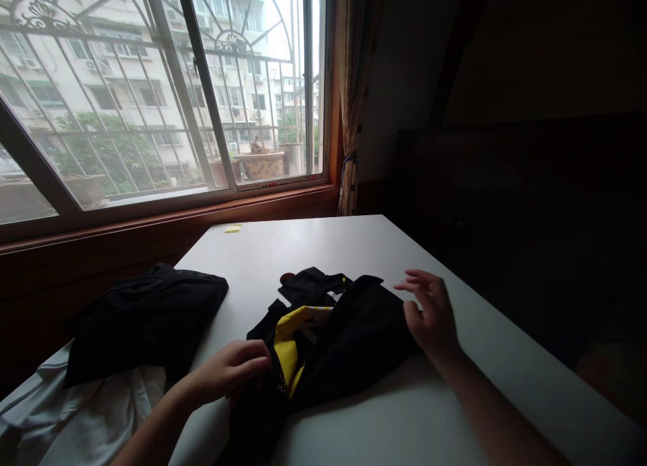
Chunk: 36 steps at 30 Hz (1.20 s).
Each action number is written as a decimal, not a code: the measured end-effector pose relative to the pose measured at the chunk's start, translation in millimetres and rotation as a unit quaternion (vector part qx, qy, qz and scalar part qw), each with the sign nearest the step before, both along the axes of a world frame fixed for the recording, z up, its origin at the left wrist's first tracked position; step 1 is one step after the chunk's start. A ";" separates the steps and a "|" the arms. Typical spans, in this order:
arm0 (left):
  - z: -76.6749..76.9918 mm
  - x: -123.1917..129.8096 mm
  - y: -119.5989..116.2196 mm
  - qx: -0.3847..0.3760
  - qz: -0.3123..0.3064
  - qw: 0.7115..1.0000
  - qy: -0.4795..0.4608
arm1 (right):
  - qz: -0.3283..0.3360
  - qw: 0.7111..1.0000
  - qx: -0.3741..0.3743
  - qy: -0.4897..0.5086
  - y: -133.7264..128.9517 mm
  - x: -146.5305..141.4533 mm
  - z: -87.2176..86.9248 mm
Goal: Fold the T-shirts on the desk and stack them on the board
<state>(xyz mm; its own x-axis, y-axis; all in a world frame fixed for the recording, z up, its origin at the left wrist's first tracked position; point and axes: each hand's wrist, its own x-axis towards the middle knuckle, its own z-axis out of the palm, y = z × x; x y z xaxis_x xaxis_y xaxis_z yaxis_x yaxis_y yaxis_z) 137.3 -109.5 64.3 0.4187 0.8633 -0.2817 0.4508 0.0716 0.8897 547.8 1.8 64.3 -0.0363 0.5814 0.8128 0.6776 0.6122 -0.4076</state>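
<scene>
A crumpled black garment with a yellow panel lies on the white table in front of me. Part of its cloth is folded over toward the right, and small white marks show inside the fold. My left hand is at the garment's left side, fingers curled and closed on its dark cloth; the fingertips are partly hidden. Beside the right edge of the cloth is my right hand, raised a little with its fingers apart and nothing in them.
To the left, a folded black cloth lies over white cloth. A small yellow paper note is at the far edge of the white table. Beyond stand a barred window and a tied curtain. The right side is dark.
</scene>
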 end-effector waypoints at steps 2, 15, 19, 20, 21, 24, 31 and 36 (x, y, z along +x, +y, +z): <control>-5.8 2.9 3.6 0.124 0.053 0.990 0.040 | 0.077 0.993 -0.024 -0.087 -8.9 -16.2 0.9; -32.9 -4.1 13.1 0.346 0.118 0.904 0.222 | 0.191 0.922 -0.196 -0.274 -26.2 -46.5 -17.7; -15.6 -0.1 8.7 0.261 0.090 0.949 0.150 | 0.177 0.918 -0.195 -0.297 -24.9 -42.6 -17.0; -11.1 -0.9 7.5 0.237 0.083 0.960 0.126 | 0.182 0.918 -0.189 -0.298 -24.1 -41.2 -16.4; -7.1 -2.9 6.2 0.208 0.073 0.970 0.107 | 0.188 0.918 -0.180 -0.298 -23.2 -39.8 -15.4; 1.2 -15.0 2.0 0.102 0.045 0.991 0.076 | 0.203 0.920 -0.149 -0.300 -21.2 -35.4 -9.3; 3.2 -45.0 -2.5 -0.004 0.074 0.997 0.028 | 0.227 0.954 -0.079 -0.177 -17.6 -23.3 1.2; 7.2 -42.4 -3.9 -0.075 0.039 0.996 0.010 | 0.134 0.991 -0.001 -0.024 -9.0 6.6 -5.8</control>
<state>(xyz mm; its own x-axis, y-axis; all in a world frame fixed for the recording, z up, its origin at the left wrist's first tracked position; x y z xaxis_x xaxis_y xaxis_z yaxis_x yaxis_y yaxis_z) 94.8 -113.5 71.4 0.3445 0.8409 -0.4174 0.4570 0.2382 0.8570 554.4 -7.1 58.5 -0.2280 0.5476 0.8051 0.5097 0.7716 -0.3805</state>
